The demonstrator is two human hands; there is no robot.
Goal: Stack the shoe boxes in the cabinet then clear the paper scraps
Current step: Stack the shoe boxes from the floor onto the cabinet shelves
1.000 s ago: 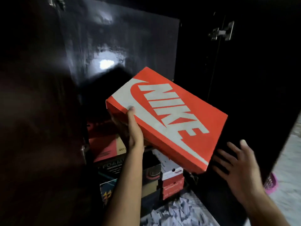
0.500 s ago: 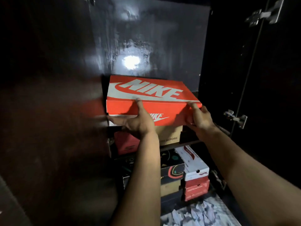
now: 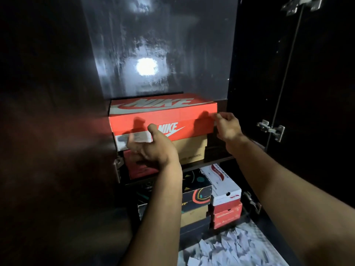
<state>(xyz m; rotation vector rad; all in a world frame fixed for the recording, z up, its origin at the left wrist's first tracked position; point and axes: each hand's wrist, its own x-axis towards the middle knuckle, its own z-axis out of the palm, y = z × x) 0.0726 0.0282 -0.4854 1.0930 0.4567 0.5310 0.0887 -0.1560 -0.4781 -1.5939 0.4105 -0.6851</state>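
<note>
An orange Nike shoe box lies flat on top of a tan box and a red box on the upper cabinet shelf. My left hand hovers just in front of the orange box's lower left, fingers spread and blurred, holding nothing. At the box's right front corner is my right hand, fingers loosely curled, fingertips near or touching the corner. Below the shelf stand more stacked boxes: a dark patterned one, a white Skechers box and red ones. White paper scraps cover the floor.
The cabinet is dark, with a glossy back panel reflecting a light. Its open right door carries metal hinges. A dark side wall closes the left. Free height remains above the orange box.
The orange box went from tilted in my left hand to flat on the upper stack. Both hands have let go of it and drawn slightly back.
</note>
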